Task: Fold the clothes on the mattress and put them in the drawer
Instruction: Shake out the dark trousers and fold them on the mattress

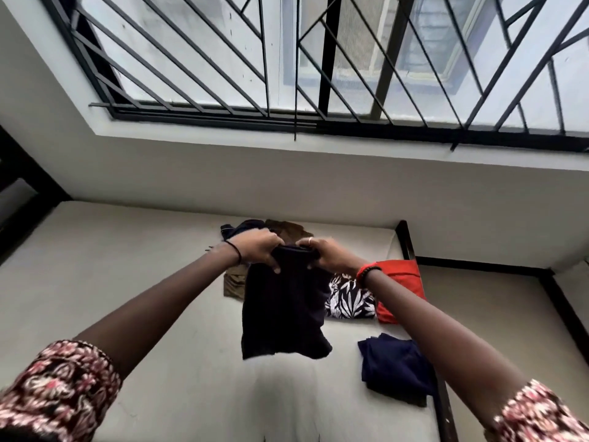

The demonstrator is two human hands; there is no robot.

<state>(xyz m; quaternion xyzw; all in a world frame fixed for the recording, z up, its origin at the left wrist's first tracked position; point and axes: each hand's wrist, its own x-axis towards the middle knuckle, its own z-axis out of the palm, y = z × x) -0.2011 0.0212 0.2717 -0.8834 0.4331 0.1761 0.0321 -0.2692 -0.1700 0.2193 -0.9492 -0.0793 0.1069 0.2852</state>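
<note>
Just behind blk garment (283,314): brown clothes (234,283), half-hidden.

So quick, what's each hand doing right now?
Left hand: grips the top edge of the black garment.
Right hand: grips the same edge of the black garment.

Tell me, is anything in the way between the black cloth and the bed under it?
No. The left hand and right hand hold the black cloth up; the mattress right beneath is bare. No drawer shows.
</note>
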